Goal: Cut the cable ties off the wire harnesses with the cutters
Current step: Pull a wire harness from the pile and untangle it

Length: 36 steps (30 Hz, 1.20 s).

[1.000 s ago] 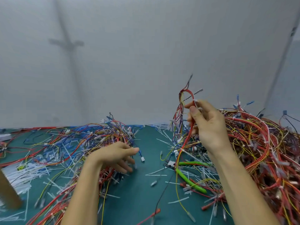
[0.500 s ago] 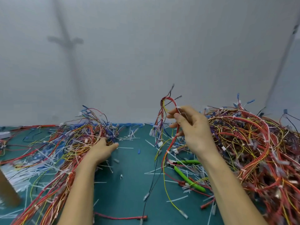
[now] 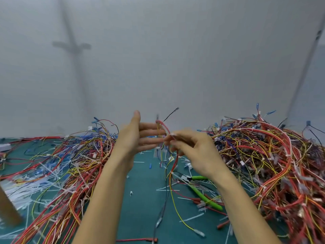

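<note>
My right hand (image 3: 197, 150) pinches a small wire harness (image 3: 173, 162) of red, yellow and black wires, held up above the green mat; its loose ends trail down to the mat. My left hand (image 3: 137, 136) is raised beside it, fingers straight and spread, fingertips at the harness's looped top. Whether they touch it I cannot tell. The green-handled cutters (image 3: 202, 191) lie on the mat under my right forearm, partly hidden by wires and held by neither hand.
A big tangle of harnesses (image 3: 267, 166) fills the right side of the mat. Another pile (image 3: 75, 166) spreads over the left. Cut white tie pieces (image 3: 167, 188) litter the green mat (image 3: 146, 208). A brown post (image 3: 7, 210) stands at the left edge. A grey wall is behind.
My left hand has left the left pile and risen to the held harness with fingers straight. My right hand has carried the harness left and a little lower.
</note>
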Each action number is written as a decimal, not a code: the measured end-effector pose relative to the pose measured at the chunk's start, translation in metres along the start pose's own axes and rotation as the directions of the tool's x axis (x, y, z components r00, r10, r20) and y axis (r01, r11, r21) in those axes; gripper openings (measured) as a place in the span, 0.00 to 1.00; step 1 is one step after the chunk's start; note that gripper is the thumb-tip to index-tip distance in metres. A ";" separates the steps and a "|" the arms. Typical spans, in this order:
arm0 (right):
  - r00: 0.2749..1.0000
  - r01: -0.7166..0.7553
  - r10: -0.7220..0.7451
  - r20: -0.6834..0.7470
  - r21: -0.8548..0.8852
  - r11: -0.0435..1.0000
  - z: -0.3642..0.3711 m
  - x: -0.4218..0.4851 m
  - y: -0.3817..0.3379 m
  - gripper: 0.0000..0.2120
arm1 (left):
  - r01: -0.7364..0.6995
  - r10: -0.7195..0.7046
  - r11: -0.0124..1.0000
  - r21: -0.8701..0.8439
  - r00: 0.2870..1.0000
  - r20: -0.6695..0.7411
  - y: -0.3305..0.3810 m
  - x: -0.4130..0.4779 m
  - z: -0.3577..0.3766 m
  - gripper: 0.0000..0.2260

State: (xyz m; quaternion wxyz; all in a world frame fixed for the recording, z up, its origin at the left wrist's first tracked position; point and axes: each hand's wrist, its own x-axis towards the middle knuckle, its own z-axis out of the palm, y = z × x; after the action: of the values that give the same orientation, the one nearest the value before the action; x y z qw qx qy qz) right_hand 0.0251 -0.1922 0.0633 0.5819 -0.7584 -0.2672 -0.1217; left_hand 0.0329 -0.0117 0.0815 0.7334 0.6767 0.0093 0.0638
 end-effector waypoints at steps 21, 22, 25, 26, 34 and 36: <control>0.937 -0.277 0.298 -0.180 0.134 0.951 -0.005 0.006 -0.009 0.13 | -0.326 0.199 0.907 0.265 0.889 0.412 -0.005 -0.011 0.009 0.07; 0.927 -0.291 0.325 -0.189 0.186 0.938 -0.005 0.006 -0.009 0.16 | -0.357 0.187 0.875 0.328 0.873 0.451 -0.005 -0.013 0.012 0.08; 0.910 -0.268 0.304 -0.281 0.160 0.950 -0.005 0.004 -0.006 0.17 | -0.409 0.132 0.771 0.488 0.853 0.505 -0.004 -0.015 0.020 0.09; 0.907 -0.247 0.278 -0.316 0.136 0.959 -0.005 0.004 -0.005 0.15 | -0.414 0.106 0.742 0.527 0.849 0.518 -0.004 -0.016 0.022 0.09; 0.953 -0.125 0.190 -0.235 0.266 0.956 -0.013 0.003 -0.009 0.05 | -0.410 0.016 0.676 0.612 0.839 0.544 0.009 -0.025 0.019 0.11; 0.966 -0.067 0.132 -0.222 0.277 0.958 -0.017 0.003 -0.011 0.06 | -0.274 0.006 0.741 0.613 0.916 0.402 0.017 -0.025 0.002 0.22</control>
State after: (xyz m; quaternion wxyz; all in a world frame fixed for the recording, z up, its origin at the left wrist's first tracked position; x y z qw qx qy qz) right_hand 0.0239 -0.2053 0.0782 0.7121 -0.6654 -0.1706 -0.1450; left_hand 0.0071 -0.0146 0.0968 0.4289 0.8888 -0.1607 -0.0177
